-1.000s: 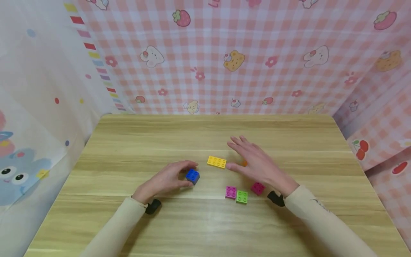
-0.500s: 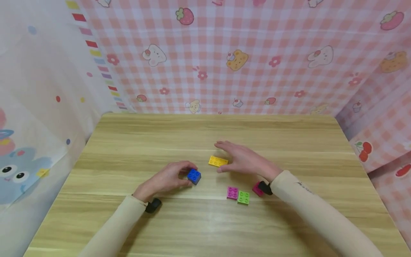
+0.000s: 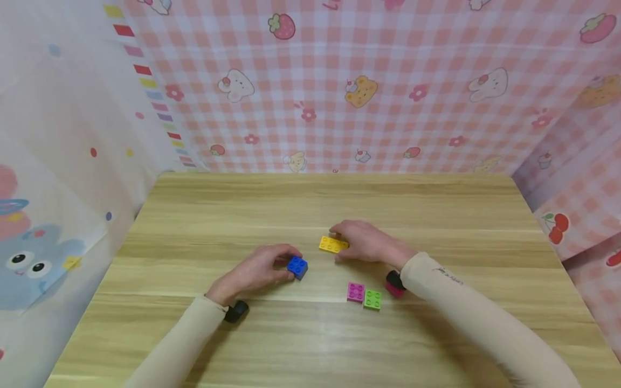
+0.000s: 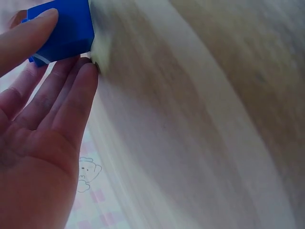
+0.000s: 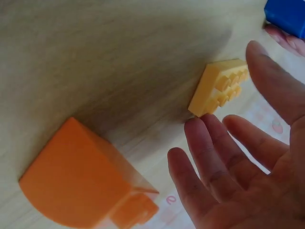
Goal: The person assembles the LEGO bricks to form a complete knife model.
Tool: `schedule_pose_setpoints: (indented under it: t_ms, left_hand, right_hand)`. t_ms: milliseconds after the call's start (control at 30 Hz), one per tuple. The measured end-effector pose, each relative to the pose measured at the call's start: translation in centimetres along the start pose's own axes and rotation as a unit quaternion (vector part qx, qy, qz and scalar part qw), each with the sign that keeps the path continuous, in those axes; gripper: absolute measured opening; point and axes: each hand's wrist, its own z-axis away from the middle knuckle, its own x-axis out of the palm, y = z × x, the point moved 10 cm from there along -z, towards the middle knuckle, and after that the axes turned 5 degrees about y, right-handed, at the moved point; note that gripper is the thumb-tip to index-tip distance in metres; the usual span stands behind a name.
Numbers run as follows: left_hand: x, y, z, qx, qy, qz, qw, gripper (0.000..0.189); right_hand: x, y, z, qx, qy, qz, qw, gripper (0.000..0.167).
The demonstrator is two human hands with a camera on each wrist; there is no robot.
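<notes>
Between thumb and fingertips, my left hand pinches a small blue toy building brick, studs up in the head view. The left wrist view shows the thumb flat against the side of the blue brick. My right hand is around the right end of a longer yellow brick, thumb on the near side and fingers on the far side. In the right wrist view the fingers are loosely spread, with fingertips right at the edge of the yellow brick.
A magenta brick and a lime green brick sit side by side on the wooden table. A dark pink brick is partly hidden by the right wrist camera. An orange rounded block lies near the right hand.
My right hand has moved left and down from above the table to the yellow brick, its fingers drawing closer around it. My left hand stays with the blue brick.
</notes>
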Motion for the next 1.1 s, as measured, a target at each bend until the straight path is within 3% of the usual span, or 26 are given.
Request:
schedule_pose_setpoints:
  t_ms: [267,400,867,1100]
  left_hand:
    - [0.2,0.3,-0.3,0.001,0.009,-0.004,1.0000,0.037]
    - [0.5,0.4,-0.3,0.001,0.013,-0.012,0.9998,0.035]
    - [0.7,2.1,-0.3,0.034,0.072,-0.054,0.9954,0.034]
    - [1.5,3.4,-0.9,0.051,0.074,-0.068,0.9937,0.035]
  right_hand:
    - [0.3,0.0,-0.3,0.001,-0.004,0.053,0.9986,0.042]
    - [0.1,0.2,-0.1,0.006,0.000,0.059,0.9983,0.040]
    - [-3.2,-0.2,3.1,0.033,0.077,-0.005,0.9965,0.043]
    - [-3.7,-0.3,4.4,0.028,0.107,-0.033,0.9933,0.043]
